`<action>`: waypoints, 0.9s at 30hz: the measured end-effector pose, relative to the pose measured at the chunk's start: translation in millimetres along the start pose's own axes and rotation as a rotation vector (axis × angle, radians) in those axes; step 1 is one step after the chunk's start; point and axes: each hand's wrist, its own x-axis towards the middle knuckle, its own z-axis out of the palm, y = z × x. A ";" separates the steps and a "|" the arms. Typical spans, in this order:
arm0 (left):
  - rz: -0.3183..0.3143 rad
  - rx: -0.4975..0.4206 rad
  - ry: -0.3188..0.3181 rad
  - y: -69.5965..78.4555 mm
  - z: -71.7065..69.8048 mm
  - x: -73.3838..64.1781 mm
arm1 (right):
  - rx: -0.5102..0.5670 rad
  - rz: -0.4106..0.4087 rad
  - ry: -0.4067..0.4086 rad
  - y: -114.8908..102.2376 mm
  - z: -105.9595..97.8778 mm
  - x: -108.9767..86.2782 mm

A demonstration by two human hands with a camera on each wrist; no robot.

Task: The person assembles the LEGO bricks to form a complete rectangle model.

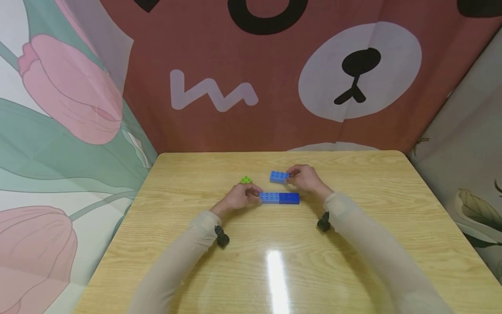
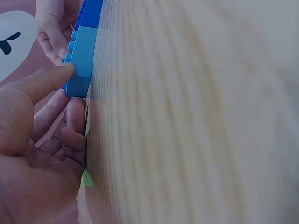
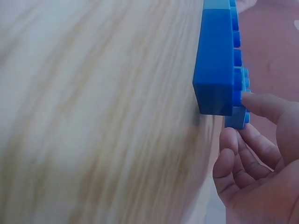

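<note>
My left hand point(image 1: 240, 196) pinches the left end of a light blue building brick point(image 1: 269, 198), which lies end to end with a dark blue brick point(image 1: 289, 198) on the table. In the left wrist view the thumb overlaps the studded side of that light blue brick point(image 2: 83, 60). Behind this row is a second light blue brick point(image 1: 279, 176). Its right end is between the thumb and fingers of my right hand point(image 1: 307, 178). The right wrist view shows the dark blue brick point(image 3: 216, 65) nearer the camera, partly hiding the brick held behind it.
A small green studded brick point(image 1: 245, 179) lies just behind the left hand. The wooden table point(image 1: 219, 279) reaches back to a reddish curtain point(image 1: 274, 126) with a cartoon print. Dark devices point(image 1: 222, 237) are strapped at both wrists.
</note>
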 end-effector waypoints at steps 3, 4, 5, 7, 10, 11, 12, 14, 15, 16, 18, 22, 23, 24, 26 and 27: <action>0.011 0.006 0.003 -0.4 0.4 0.4 | 0.007 0.001 -0.005 -0.5 -1.5 -3.5; 0.010 0.008 0.004 -0.4 0.7 0.6 | 0.008 0.001 -0.009 -0.3 -1.9 -4.7; 0.008 0.008 0.005 -0.4 0.9 0.7 | 0.010 0.002 -0.012 -0.8 -2.5 -6.3; 0.011 0.009 0.007 0.4 1.2 0.6 | 0.013 -0.002 -0.017 -1.4 -3.5 -9.0; 0.004 0.008 0.006 1.5 1.0 0.5 | 0.004 -0.010 -0.016 -3.8 -5.2 -13.5; 0.003 0.007 0.007 2.0 0.8 0.2 | 0.001 -0.014 -0.015 -4.6 -5.4 -14.7; 0.003 0.006 0.007 2.2 0.8 0.2 | -0.002 -0.015 -0.012 -5.3 -5.5 -15.9; -0.002 0.005 0.008 3.0 0.4 -0.4 | -0.009 -0.014 -0.007 -6.9 -5.3 -18.5; -0.005 0.005 0.006 3.2 0.2 -0.7 | -0.011 -0.014 -0.007 -7.4 -5.0 -19.7; -0.005 0.002 0.007 3.7 0.1 -1.0 | -0.011 -0.016 -0.005 -7.8 -4.6 -20.7; -0.006 0.002 0.007 3.6 0.1 -1.2 | -0.023 -0.025 0.000 -8.4 -4.3 -23.2; -0.004 0.000 0.006 3.3 -0.1 -1.6 | -0.040 -0.058 0.009 -9.3 -4.8 -29.1; -0.004 0.002 0.006 3.2 -0.2 -1.8 | -0.043 -0.062 0.010 -9.6 -5.0 -30.7; -0.003 0.004 0.005 3.2 -0.2 -1.8 | -0.044 -0.065 0.012 -10.0 -5.2 -32.2; -0.001 0.003 0.004 3.3 -0.4 -2.0 | -0.045 -0.061 0.010 -10.8 -5.4 -35.3; -0.001 0.003 0.003 3.0 -0.5 -1.9 | -0.050 -0.064 0.009 -10.9 -5.4 -36.5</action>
